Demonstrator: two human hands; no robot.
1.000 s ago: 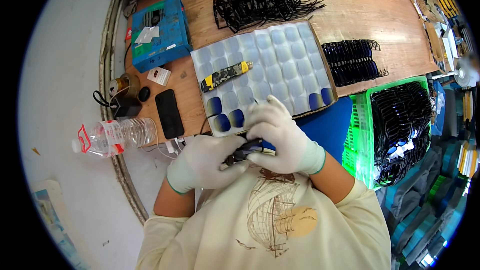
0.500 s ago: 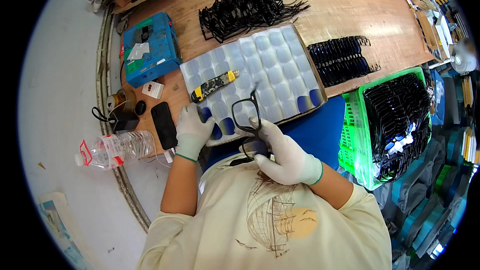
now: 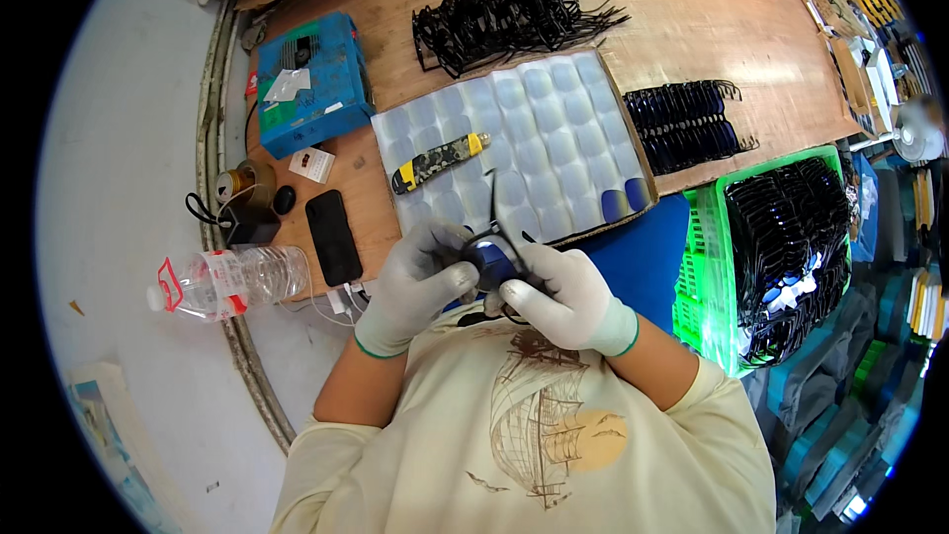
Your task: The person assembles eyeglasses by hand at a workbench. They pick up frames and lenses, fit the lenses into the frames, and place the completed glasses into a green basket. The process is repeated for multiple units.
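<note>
In front of my chest, my gloved right hand point(image 3: 568, 297) grips a black glasses frame point(image 3: 494, 200) by its right part, one temple pointing up and away. My gloved left hand point(image 3: 423, 282) is closed at the frame's other side, thumb and fingers pinching a dark blue lens point(image 3: 497, 259) against it. The fingers partly cover the lens and the rim, so how it sits in the rim cannot be made out. Just beyond both hands lies a white tray point(image 3: 539, 153) with rows of clear lens pockets, and two dark lenses point(image 3: 625, 200) at its near right corner.
A yellow and camouflage utility knife point(image 3: 440, 162) rests on the tray. Black frames point(image 3: 514, 20) are heaped behind it, with folded glasses point(image 3: 682, 124) to the right. A green basket point(image 3: 736, 267) holds many more. Left are a phone point(image 3: 334, 237), a bottle point(image 3: 232, 282) and a blue box point(image 3: 314, 89).
My left hand has moved from the tray's near left edge to the frame, bringing a dark lens. The right hand has turned the frame lower, and the view has shifted slightly.
</note>
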